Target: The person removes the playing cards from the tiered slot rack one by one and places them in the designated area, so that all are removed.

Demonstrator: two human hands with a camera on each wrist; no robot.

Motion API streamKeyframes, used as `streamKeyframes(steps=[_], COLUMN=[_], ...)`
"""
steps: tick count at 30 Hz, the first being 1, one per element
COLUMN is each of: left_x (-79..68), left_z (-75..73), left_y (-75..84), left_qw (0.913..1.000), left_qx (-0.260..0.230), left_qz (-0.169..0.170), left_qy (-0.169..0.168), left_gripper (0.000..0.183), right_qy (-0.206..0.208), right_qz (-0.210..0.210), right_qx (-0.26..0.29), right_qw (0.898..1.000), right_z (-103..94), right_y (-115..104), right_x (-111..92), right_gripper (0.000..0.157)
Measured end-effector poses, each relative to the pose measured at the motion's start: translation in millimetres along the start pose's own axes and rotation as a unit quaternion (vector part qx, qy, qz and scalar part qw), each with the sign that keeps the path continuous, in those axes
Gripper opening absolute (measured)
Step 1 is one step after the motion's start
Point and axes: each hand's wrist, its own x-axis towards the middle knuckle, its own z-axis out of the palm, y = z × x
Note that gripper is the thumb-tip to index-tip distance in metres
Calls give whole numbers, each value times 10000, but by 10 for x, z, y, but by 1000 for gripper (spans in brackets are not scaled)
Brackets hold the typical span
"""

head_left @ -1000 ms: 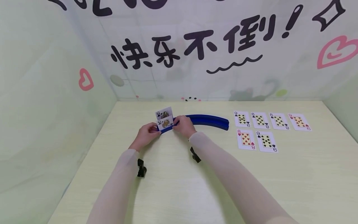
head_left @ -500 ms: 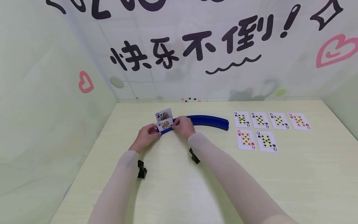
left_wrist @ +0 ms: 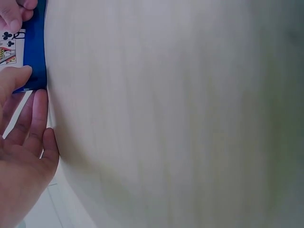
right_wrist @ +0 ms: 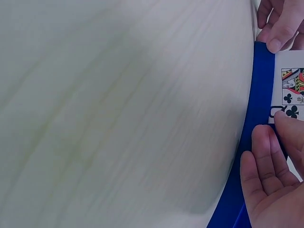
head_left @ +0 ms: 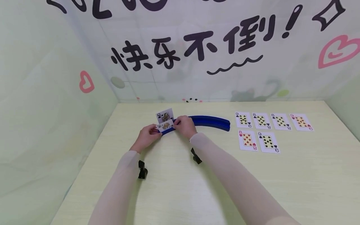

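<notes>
A queen of clubs card (head_left: 165,125) stands in front at the left part of a curved blue card holder (head_left: 211,121). Just behind it rises a queen of spades card (head_left: 165,116). My left hand (head_left: 147,137) holds the front card's left side, its thumb (left_wrist: 19,78) overlapping the holder's end and its other fingers around that end. With thumb and fingers, my right hand (head_left: 186,127) pinches the same card at its right side. The right wrist view shows the right thumb on the card's corner and the other fingers against the blue holder (right_wrist: 259,85).
Several face-up cards lie in two rows at the right, including a nine of hearts (head_left: 301,122), an eight of hearts (head_left: 247,140) and a nine of spades (head_left: 268,142). Black wrist cameras (head_left: 142,170) show beside the sleeves. A printed cloth wall (head_left: 182,84) stands behind the table.
The queen of clubs has sunk lower at the holder, so less of its face shows and more of the queen of spades is exposed. Both hands stay in nearly the same place.
</notes>
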Motion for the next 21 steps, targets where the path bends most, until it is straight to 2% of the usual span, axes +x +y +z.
streamKeyframes(steps=[11, 21], left_x=[6, -9], left_z=[-2, 11], left_y=[11, 31], left_qw=[10000, 9999], left_qx=[86, -21], left_qz=[7, -65], left_qy=[45, 78], left_gripper=[36, 35], right_qy=[-54, -10], right_qz=[-40, -355], right_qx=[101, 14], right_qw=[9999, 9994], right_z=[-51, -117], right_y=[-19, 24], right_x=[-33, -41], right_gripper=[6, 6])
